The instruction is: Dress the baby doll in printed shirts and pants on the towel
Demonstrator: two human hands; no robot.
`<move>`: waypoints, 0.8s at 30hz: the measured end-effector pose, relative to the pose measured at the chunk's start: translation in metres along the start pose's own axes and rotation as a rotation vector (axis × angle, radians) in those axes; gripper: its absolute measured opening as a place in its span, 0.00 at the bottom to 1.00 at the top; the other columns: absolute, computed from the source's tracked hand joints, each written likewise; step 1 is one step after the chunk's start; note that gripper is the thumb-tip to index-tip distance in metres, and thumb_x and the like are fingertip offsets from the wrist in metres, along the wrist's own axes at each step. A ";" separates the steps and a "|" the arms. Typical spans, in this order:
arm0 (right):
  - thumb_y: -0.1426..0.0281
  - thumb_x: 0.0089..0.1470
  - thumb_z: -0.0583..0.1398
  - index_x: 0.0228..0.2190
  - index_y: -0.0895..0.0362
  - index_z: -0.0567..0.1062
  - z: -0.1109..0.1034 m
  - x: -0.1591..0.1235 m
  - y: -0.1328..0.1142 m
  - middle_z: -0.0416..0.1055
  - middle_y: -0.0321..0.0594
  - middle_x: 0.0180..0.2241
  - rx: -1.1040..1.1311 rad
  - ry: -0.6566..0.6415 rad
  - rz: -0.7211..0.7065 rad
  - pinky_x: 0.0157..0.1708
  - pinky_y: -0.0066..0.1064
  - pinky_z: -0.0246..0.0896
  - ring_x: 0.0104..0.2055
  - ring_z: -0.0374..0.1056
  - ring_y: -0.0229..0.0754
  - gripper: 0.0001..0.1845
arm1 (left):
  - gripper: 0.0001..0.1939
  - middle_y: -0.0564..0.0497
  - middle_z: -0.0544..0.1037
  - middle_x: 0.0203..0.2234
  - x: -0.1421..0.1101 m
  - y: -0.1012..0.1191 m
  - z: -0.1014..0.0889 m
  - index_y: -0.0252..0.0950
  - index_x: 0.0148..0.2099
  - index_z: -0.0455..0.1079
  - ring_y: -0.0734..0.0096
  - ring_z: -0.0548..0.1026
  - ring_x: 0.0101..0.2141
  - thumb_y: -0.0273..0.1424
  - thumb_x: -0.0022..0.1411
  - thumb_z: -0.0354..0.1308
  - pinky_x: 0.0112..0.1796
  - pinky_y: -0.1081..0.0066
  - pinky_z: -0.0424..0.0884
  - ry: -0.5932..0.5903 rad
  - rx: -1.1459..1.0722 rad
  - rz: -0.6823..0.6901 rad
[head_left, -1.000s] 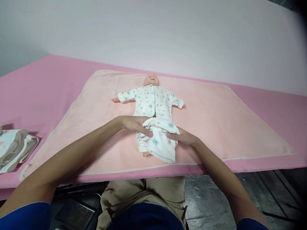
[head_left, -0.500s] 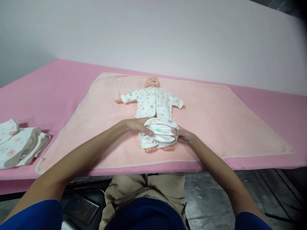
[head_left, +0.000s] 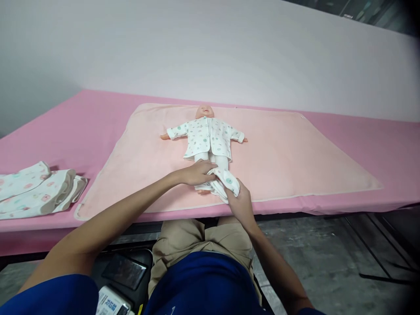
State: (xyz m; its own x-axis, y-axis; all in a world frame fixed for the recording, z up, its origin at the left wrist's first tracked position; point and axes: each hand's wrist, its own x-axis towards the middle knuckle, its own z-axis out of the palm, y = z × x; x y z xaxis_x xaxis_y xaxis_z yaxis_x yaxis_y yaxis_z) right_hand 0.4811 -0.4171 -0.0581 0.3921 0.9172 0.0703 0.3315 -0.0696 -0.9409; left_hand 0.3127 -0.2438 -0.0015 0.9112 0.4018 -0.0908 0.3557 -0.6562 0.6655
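Observation:
A baby doll (head_left: pixel 205 112) lies on its back, arms spread, on a peach blanket (head_left: pixel 288 162). It wears a white printed jacket (head_left: pixel 198 139) fastened near the top. Bunched white printed baby pants (head_left: pixel 228 178) surround its lower legs, with one foot showing below. My left hand (head_left: pixel 197 173) is closed on the waistband side of the pants, over the doll's leg. On the other side, my right hand (head_left: pixel 241 201) grips the pants' cloth near the doll's other foot, which is hidden.
Folded printed baby clothes (head_left: pixel 42 188) lie at the left of the pink table (head_left: pixel 98 116). A pale wall (head_left: pixel 210 52) rises behind it. Below the front edge, a dark chair (head_left: pixel 108 267) holds a black tablet-like object (head_left: pixel 124 271) and a white box (head_left: pixel 113 302).
The pants have slid down toward the doll's feet, baring white-covered legs beneath the jacket. My right hand has moved lower and toward me. The view has shifted slightly.

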 end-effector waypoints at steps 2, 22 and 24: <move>0.59 0.61 0.63 0.41 0.50 0.75 -0.003 -0.010 0.011 0.79 0.39 0.37 -0.135 0.066 0.049 0.41 0.39 0.69 0.38 0.72 0.50 0.10 | 0.16 0.41 0.80 0.46 0.004 0.006 0.007 0.36 0.49 0.71 0.45 0.75 0.53 0.43 0.71 0.52 0.61 0.49 0.64 0.010 0.171 -0.006; 0.58 0.58 0.68 0.52 0.56 0.77 -0.025 0.039 0.031 0.80 0.42 0.49 0.248 -0.294 0.066 0.50 0.35 0.69 0.49 0.74 0.47 0.25 | 0.19 0.51 0.78 0.41 0.008 0.005 0.016 0.41 0.51 0.57 0.55 0.75 0.45 0.38 0.64 0.60 0.54 0.56 0.66 0.155 -0.164 -0.039; 0.58 0.59 0.70 0.59 0.55 0.74 -0.025 0.045 0.027 0.79 0.43 0.55 0.285 -0.342 0.018 0.54 0.36 0.69 0.54 0.74 0.48 0.30 | 0.19 0.50 0.76 0.43 0.005 -0.002 0.018 0.41 0.52 0.59 0.58 0.75 0.45 0.39 0.64 0.61 0.49 0.61 0.69 0.212 -0.293 -0.022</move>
State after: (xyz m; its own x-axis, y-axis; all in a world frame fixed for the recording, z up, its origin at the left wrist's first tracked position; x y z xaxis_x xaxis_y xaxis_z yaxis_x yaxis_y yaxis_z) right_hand 0.5292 -0.3877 -0.0716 0.0738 0.9972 -0.0154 0.0584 -0.0197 -0.9981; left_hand 0.3200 -0.2518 -0.0166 0.8299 0.5572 0.0275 0.2719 -0.4471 0.8522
